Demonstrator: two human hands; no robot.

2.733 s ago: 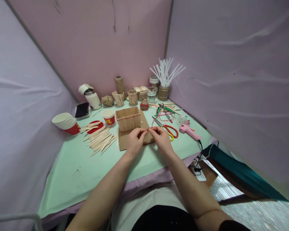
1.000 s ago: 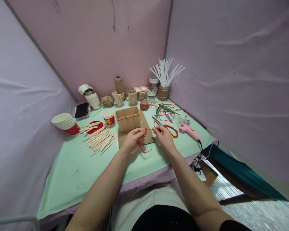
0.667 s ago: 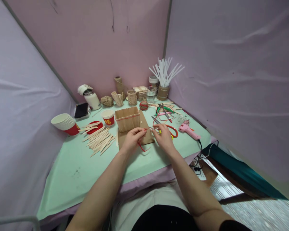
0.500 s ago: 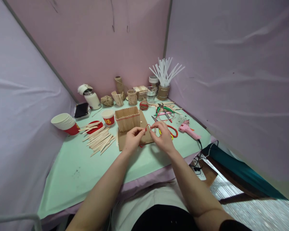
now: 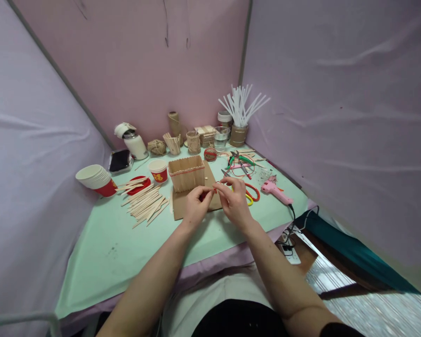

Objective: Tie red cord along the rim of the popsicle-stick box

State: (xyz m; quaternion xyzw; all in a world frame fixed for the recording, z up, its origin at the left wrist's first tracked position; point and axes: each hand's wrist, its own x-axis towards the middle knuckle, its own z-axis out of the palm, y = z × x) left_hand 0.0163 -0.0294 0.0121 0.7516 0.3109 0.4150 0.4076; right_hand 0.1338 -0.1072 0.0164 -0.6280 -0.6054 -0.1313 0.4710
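Red string (image 5: pixel 215 189) runs between my two hands, above a brown cardboard piece (image 5: pixel 182 208). My left hand (image 5: pixel 197 204) pinches it with thumb and forefinger. The fingertips of my right hand (image 5: pixel 234 200) close on the same string and nearly touch the left ones. Just behind my left hand stands a box made of wooden craft sticks (image 5: pixel 186 175), with a red line around its upper edge. Scissors with red and yellow handles (image 5: pixel 254 191) lie beside my right hand, partly hidden by it.
Loose craft sticks (image 5: pixel 147 206) lie at left near a red dish (image 5: pixel 145 188), a paper cup (image 5: pixel 158 172) and stacked cups (image 5: pixel 96 180). A pink glue gun (image 5: pixel 276 192) with a cord rests at right. Behind are pliers (image 5: pixel 243 161), a string ball (image 5: pixel 210 154) and a water glass (image 5: pixel 221 138).
My right hand has moved left, bringing its fingertips up to those of my left hand. The loop of red string between them has become smaller.
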